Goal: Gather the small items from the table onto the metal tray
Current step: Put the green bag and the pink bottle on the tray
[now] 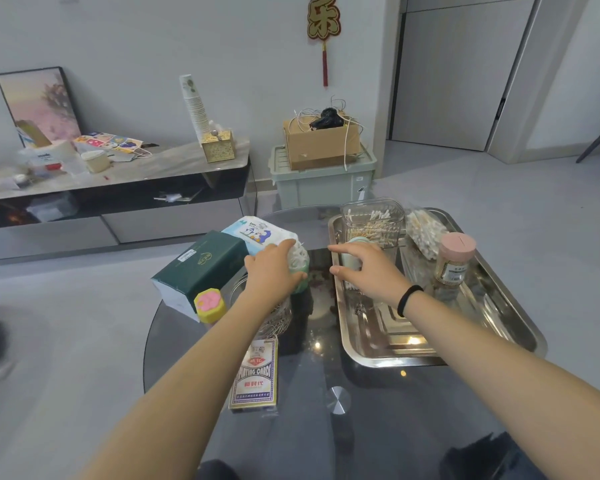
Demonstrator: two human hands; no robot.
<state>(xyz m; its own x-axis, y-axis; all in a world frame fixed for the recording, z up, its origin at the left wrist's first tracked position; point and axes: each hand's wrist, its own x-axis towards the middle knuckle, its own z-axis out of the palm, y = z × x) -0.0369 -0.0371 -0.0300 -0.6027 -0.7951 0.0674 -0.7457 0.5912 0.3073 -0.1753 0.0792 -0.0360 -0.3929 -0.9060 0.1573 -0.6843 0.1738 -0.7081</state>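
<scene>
The metal tray (pixel 378 355) lies on the right of a dark glass table. In it stand a clear box of cotton swabs (pixel 373 220), a bag of swabs (pixel 425 235) and a pink-lidded jar (pixel 454 259). My right hand (pixel 364 268) is over the tray's left part, wrapped around a pale green-capped white container (pixel 355 245). My left hand (pixel 274 271) grips a green bag of white floss picks (pixel 300 263) just left of the tray. A playing card box (pixel 255 375), a yellow and pink case (pixel 209 304) and a wire basket (pixel 278 320) sit on the table.
A dark green tissue box (pixel 201 268) and a white-blue tissue pack (pixel 260 233) lie at the table's far left. Beyond are a low TV cabinet (pixel 111 188) with clutter and a green storage bin (pixel 323 181) carrying a cardboard box. Grey floor surrounds the table.
</scene>
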